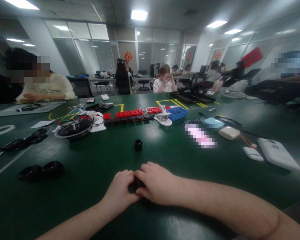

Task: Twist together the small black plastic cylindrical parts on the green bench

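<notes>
Your left hand (121,186) and your right hand (152,183) meet low in the middle, just above or on the shiny dark green worktop (95,153). The grip of each hand is closed on one small dark thing (139,182), with the fingers and thumb curled round it. The small dark thing sits between your two hands, and your fingers hide most of it, so I cannot tell its full shape.

Just past your hands, a small round black coil (138,144) sits by itself on the worktop. Over on your left are two bigger round black coils (52,169), side by side. Behind them lies a long bundle of black cables (25,143). Near it is a round silver metal bowl (73,136) with black cables in it.

Farther off, a row of red blocks (129,113) runs along the middle. At its right end are a white plastic clip (163,119) and a blue plastic basket (177,113).

On your right, you can see a light blue flat box (213,123), a cream rounded case (229,132), a small white case (253,153) and a big flat white box (277,153). A person in a cream top (48,90) sits across on the left.
</notes>
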Available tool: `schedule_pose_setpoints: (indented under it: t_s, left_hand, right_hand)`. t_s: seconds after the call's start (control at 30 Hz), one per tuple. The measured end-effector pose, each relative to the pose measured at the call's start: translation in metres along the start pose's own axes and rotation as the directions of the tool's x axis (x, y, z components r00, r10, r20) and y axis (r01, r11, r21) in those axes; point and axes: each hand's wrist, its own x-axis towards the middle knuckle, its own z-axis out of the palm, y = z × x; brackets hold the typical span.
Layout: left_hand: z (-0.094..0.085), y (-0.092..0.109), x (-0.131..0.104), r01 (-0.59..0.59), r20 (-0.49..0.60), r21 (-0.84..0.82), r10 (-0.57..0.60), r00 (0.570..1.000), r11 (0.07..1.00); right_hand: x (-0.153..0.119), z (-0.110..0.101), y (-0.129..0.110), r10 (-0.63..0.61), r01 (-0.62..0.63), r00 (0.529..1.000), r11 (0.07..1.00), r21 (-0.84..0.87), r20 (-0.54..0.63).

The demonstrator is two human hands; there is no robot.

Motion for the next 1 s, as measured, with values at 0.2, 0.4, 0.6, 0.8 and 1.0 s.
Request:
schedule_pose_setpoints:
  t_s: [0.2, 0.4, 0.6, 0.8, 1.0]
  left_hand:
    - [0.000, 0.000, -0.003, -0.025, -0.033, 0.039, 0.026, 0.999, 0.999]
    - [0.003, -0.004, -0.006, -0.080, -0.104, 0.072, 0.088, 0.991, 0.994]
    - [0.006, -0.009, -0.008, -0.159, -0.135, 0.118, 0.175, 0.975, 0.980]
    - [0.005, -0.007, -0.010, -0.162, -0.145, 0.146, 0.183, 0.972, 0.976]
    - [0.001, -0.008, -0.006, -0.092, -0.139, 0.135, 0.111, 0.984, 0.987]
  right_hand:
    - [-0.001, 0.000, -0.004, 0.059, -0.058, 0.998, 0.998, 0.039, -0.016]
    - [-0.006, 0.003, -0.015, 0.111, -0.108, 0.993, 0.993, 0.049, -0.045]
    - [-0.013, 0.003, -0.020, 0.160, -0.152, 0.986, 0.979, 0.134, -0.053]
    - [-0.004, -0.006, -0.013, 0.127, -0.131, 0.991, 0.986, 0.104, 0.038]
    - [0.012, -0.014, -0.003, 0.050, -0.059, 0.991, 0.996, 0.065, 0.128]
